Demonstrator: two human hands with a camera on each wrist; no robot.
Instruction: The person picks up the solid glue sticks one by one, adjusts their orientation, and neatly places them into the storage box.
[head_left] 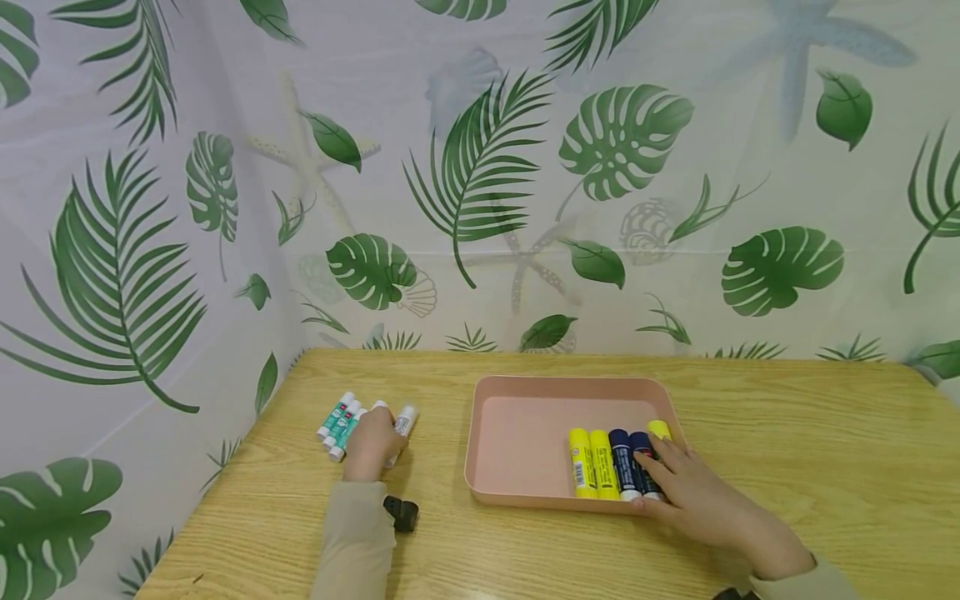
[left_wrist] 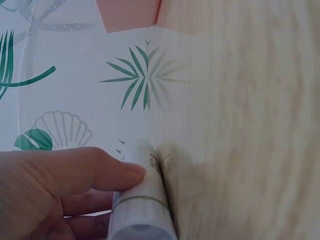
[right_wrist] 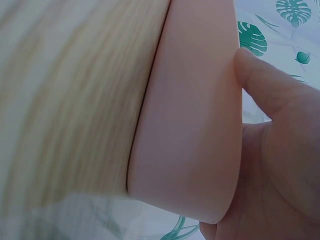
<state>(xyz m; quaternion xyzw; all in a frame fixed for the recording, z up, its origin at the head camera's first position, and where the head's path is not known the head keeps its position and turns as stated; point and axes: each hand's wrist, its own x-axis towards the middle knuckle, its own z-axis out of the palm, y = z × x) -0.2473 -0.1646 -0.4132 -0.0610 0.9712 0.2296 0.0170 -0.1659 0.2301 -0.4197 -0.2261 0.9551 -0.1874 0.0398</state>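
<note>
At the left of the table my left hand (head_left: 372,442) pinches a white glue stick (head_left: 406,419). In the left wrist view its thumb lies along the white barrel (left_wrist: 140,200), close to the table surface. Just left of that hand lie several white glue sticks with green labels (head_left: 341,417), partly hidden by it. My right hand (head_left: 693,500) reaches over the front right corner of a pink tray (head_left: 517,500), its thumb at the rim and its fingers stretched over the glue sticks inside. These are yellow glue sticks (head_left: 581,462) and navy glue sticks (head_left: 622,458), standing side by side.
The wooden table (head_left: 787,442) reaches back to a leaf-patterned cloth (head_left: 480,208) that hangs behind and along the left. A black strap piece (head_left: 402,513) sits at my left wrist. Bare wood lies between the white glue sticks and the tray.
</note>
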